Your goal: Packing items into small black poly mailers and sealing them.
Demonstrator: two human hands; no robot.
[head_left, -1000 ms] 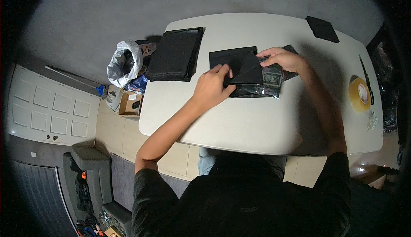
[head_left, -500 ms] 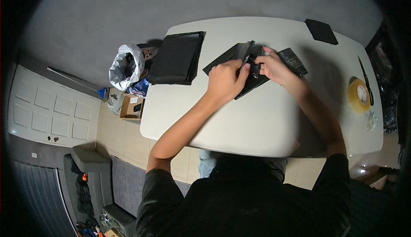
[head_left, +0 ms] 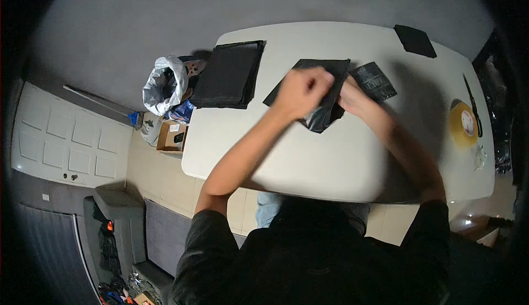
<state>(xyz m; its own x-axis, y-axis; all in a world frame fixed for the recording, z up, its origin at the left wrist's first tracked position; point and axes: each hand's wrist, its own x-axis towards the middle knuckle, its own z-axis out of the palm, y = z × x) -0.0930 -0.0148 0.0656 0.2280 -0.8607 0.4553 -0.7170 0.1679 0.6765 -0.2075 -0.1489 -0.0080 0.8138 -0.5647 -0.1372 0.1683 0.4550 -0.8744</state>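
A crinkled silvery bag [head_left: 165, 86] was seen beside the table [head_left: 264, 156], whose smooth white top bore a stack of matte black rectangles [head_left: 228, 76] with uneven edges. The left hand [head_left: 305, 91], blurred, was curled over a thin black pouch [head_left: 338, 91] at the table's middle; whether it was gripped there could not be told. The pouch was creased and angular, with a glossy lower corner. The right hand's [head_left: 354, 97] fingers were hidden behind its raised flap, so their closure could not be told. A flat, dark printed packet [head_left: 374, 81] was placed just beyond, and farther right a round roll of yellowish tape [head_left: 463, 123].

Half a second earlier, a shiny bunched piece had been handled between both hands; since then the flap had been raised and the left hand shifted rightward.
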